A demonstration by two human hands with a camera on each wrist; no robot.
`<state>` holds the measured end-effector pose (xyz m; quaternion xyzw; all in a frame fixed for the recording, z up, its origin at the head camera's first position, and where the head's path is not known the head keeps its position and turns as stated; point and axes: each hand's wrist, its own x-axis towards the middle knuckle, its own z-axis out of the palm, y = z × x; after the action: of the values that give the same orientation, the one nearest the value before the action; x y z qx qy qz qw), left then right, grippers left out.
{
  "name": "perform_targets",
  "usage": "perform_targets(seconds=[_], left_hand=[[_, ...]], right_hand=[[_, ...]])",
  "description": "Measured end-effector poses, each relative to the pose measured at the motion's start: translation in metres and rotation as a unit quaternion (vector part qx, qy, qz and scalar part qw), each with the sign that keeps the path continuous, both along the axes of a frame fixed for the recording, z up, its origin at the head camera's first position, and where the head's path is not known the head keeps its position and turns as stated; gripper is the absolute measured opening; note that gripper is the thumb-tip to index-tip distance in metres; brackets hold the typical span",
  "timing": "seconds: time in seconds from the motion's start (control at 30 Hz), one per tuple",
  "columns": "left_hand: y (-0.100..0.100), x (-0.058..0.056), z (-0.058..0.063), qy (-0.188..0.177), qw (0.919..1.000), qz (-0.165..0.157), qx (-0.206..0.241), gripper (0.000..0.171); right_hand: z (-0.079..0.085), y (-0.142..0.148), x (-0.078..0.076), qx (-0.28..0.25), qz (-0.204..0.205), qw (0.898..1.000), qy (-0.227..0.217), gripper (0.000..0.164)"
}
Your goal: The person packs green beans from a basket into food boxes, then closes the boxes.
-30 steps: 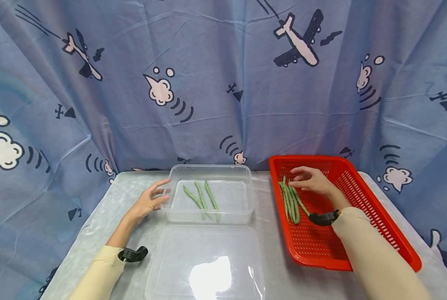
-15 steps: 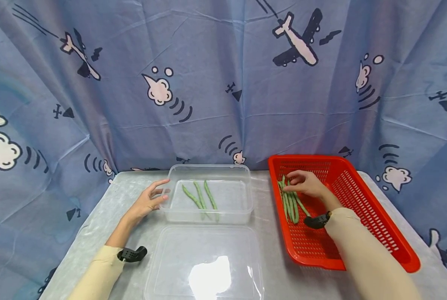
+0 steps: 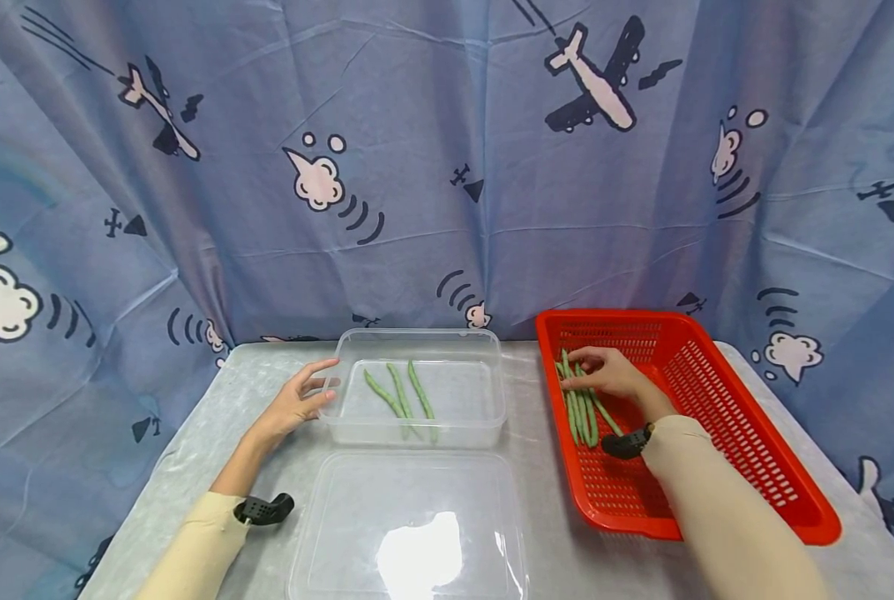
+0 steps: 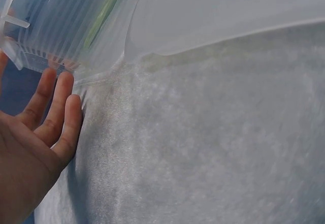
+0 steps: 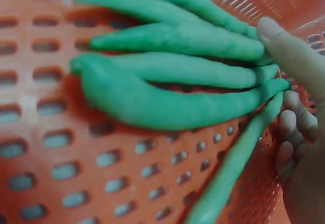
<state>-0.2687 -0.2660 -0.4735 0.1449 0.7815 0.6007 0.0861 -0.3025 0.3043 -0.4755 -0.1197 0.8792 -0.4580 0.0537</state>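
Observation:
At the left side of the clear plastic box (image 3: 420,435), my left hand (image 3: 295,406) rests its spread fingers near the rim. The left wrist view shows those fingertips (image 4: 65,79) right at the box wall. Three green beans (image 3: 421,390) lie inside the box. My right hand (image 3: 613,375) is in the red basket (image 3: 626,500), over the upper ends of several green beans (image 5: 198,104). Its thumb (image 5: 271,31) overlaps one bean's end in the right wrist view. The other fingers are bent on the far side of the bunch, with a gap between them and the thumb.
A clear flat lid (image 3: 342,517) lies on the table in front of the box. A grey-white cloth (image 3: 544,533) covers the table. Behind it hangs a blue curtain (image 3: 409,167) printed with planes and clouds.
My right hand has moved left and slightly down onto the bean ends in the basket. The left hand has stayed by the box.

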Motion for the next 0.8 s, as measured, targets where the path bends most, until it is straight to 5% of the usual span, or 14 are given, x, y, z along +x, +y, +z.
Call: perform_targets(seconds=[0.4, 0.8], left_hand=[[-0.0013, -0.0024, -0.0014, 0.003, 1.0, -0.002, 0.0, 0.057], [-0.0008, -0.0012, -0.0019, -0.001, 1.0, -0.001, 0.001, 0.057]], right_hand=[[0.0073, 0.0002, 0.0037, -0.054, -0.003, 0.998, -0.036, 0.05], [0.0066, -0.0003, 0.0005, -0.07, 0.015, 0.997, -0.021, 0.043]])
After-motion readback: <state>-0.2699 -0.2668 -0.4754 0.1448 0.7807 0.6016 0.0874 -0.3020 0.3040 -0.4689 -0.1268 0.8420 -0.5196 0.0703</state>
